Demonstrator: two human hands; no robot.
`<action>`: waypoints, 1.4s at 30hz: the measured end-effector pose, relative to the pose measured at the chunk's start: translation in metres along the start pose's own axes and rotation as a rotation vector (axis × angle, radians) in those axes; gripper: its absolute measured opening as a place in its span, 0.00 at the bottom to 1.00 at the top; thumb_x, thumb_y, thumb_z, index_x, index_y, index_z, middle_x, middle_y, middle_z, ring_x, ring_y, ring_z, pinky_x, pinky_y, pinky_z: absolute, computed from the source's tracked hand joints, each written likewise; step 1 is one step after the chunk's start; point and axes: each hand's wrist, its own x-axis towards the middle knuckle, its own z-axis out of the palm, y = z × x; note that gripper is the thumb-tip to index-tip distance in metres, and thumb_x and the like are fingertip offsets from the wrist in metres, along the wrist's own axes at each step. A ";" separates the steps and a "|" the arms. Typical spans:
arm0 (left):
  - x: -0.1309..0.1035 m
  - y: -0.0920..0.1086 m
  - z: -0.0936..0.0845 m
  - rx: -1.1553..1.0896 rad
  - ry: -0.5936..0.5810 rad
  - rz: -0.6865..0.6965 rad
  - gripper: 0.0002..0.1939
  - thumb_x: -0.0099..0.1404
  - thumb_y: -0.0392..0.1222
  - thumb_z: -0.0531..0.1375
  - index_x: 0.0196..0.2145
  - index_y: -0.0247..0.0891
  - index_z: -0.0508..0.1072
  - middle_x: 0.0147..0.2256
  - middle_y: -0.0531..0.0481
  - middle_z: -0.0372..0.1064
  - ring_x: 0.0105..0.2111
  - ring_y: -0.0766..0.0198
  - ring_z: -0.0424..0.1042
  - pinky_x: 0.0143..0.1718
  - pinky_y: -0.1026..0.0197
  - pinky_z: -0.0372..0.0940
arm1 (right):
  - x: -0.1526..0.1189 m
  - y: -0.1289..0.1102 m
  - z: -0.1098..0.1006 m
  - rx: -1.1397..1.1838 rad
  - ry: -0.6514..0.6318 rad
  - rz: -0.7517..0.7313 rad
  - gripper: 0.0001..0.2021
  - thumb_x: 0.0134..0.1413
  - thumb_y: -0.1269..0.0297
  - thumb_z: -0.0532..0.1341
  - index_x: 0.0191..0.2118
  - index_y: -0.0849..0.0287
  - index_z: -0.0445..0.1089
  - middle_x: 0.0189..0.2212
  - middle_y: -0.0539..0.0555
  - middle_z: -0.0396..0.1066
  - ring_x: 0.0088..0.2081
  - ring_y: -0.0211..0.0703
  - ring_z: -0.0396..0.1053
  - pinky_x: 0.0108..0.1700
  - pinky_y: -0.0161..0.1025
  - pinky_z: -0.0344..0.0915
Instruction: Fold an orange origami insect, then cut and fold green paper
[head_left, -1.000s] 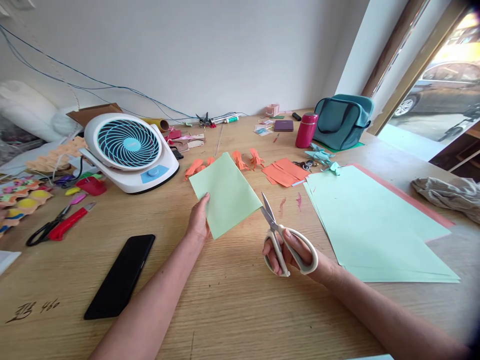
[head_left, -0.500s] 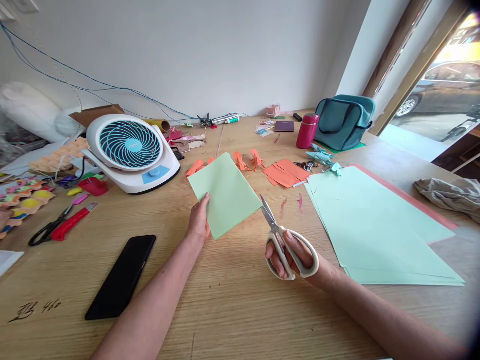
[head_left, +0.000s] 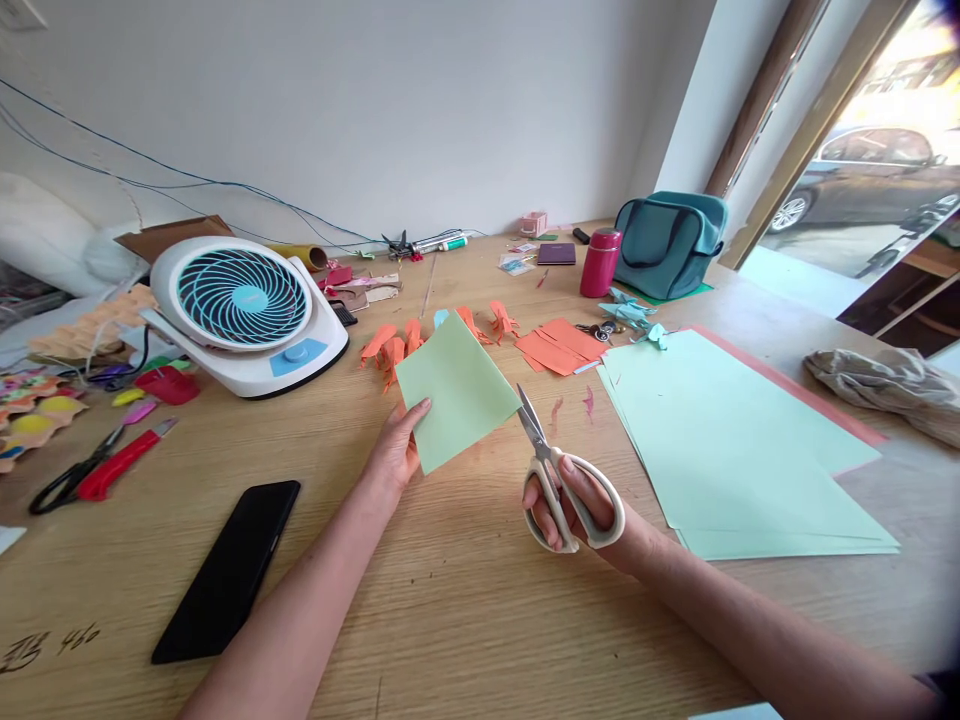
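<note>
My left hand (head_left: 397, 440) grips a light green sheet of paper (head_left: 459, 395) by its lower left edge, thumb on top. The sheet is tilted above the table. In my right hand (head_left: 574, 505) is a pair of scissors (head_left: 546, 460) with pale handles, fingers through the loops. Its blades are slightly apart and point up toward the sheet's right corner, at or very near it; whether they touch it I cannot tell. Behind the sheet lie several orange cut-paper figures (head_left: 501, 320), some partly hidden by it. Orange paper pieces (head_left: 559, 346) lie to their right.
Large pale green sheets (head_left: 739, 440) cover the right side. A black phone (head_left: 229, 570) lies left of my forearm, with a red cutter (head_left: 124, 462) beyond it. A white fan (head_left: 247, 310) stands back left. A red flask (head_left: 601, 262) and teal bag (head_left: 670, 245) stand back right.
The camera view has shifted slightly to the right. The green sheet has turned a little in my left hand, showing more orange figures behind it. Both hands keep their holds.
</note>
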 end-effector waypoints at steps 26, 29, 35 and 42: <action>0.005 0.022 -0.010 0.003 0.048 -0.025 0.17 0.58 0.30 0.66 0.46 0.34 0.78 0.40 0.43 0.81 0.37 0.57 0.80 0.44 0.57 0.75 | 0.002 0.007 0.000 0.138 -0.138 0.033 0.30 0.65 0.39 0.50 0.38 0.65 0.73 0.22 0.54 0.69 0.23 0.38 0.65 0.27 0.36 0.60; 0.006 0.024 -0.011 0.018 0.052 -0.013 0.17 0.58 0.30 0.65 0.47 0.34 0.78 0.40 0.43 0.81 0.37 0.57 0.80 0.44 0.57 0.75 | 0.003 0.004 0.000 0.111 -0.143 0.070 0.32 0.63 0.37 0.50 0.37 0.65 0.73 0.22 0.55 0.70 0.22 0.39 0.65 0.26 0.35 0.59; 0.011 0.032 -0.014 0.022 0.105 0.018 0.18 0.58 0.30 0.65 0.48 0.35 0.76 0.38 0.45 0.81 0.38 0.58 0.80 0.46 0.58 0.75 | 0.000 0.003 -0.006 -0.005 -0.129 0.037 0.31 0.66 0.38 0.47 0.40 0.64 0.72 0.21 0.52 0.68 0.21 0.38 0.63 0.26 0.36 0.57; -0.005 0.022 0.000 0.095 -0.025 -0.032 0.20 0.53 0.32 0.69 0.46 0.34 0.78 0.41 0.43 0.80 0.42 0.52 0.80 0.44 0.56 0.76 | 0.009 -0.003 -0.027 -0.266 0.378 -0.063 0.23 0.57 0.45 0.64 0.50 0.57 0.69 0.39 0.54 0.74 0.36 0.42 0.68 0.37 0.39 0.61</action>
